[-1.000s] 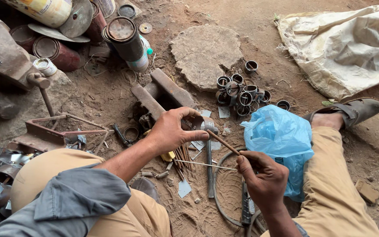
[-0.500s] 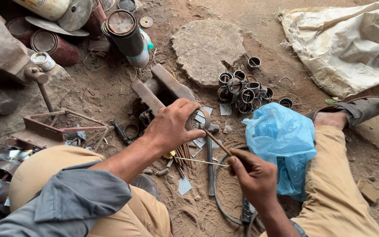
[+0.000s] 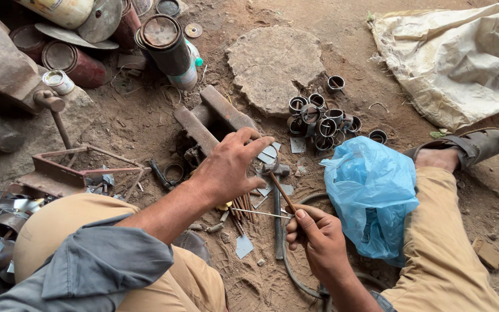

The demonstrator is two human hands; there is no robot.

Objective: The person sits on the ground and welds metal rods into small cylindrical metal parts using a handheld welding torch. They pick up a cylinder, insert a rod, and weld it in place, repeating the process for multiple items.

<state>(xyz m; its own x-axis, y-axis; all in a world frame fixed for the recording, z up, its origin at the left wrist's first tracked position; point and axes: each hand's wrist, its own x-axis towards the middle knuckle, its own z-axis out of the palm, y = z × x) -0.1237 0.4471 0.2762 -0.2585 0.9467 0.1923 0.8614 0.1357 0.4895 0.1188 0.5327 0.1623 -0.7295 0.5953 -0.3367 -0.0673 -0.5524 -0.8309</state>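
Rusty metal crowds the dirt floor where a person sits with legs spread. At the centre, the left hand (image 3: 226,170) lies palm-down with fingers curled over a small flat metal piece (image 3: 268,153), pressing it against the top of a dark iron block (image 3: 212,118). Just toward four o'clock from it, the right hand (image 3: 319,240) is closed around the thin wooden handle of a small hammer (image 3: 278,184) — the hammer's head sits beside the left fingertips, touching or nearly touching the piece; which one I cannot tell. A thin wire rod (image 3: 258,213) lies across the ground between the two hands, over a bundle of brownish rods (image 3: 242,207).

At two o'clock from the hands sits a cluster of short metal rings (image 3: 319,115), next to a flat round stone (image 3: 275,60). A blue plastic bag (image 3: 371,193) rests against the right leg at three o'clock, and a dirty white sack (image 3: 457,55) lies well apart, toward one o'clock. Tins and cans (image 3: 166,46) crowd the eleven o'clock corner — a steel angle frame (image 3: 76,167) lies at nine o'clock.
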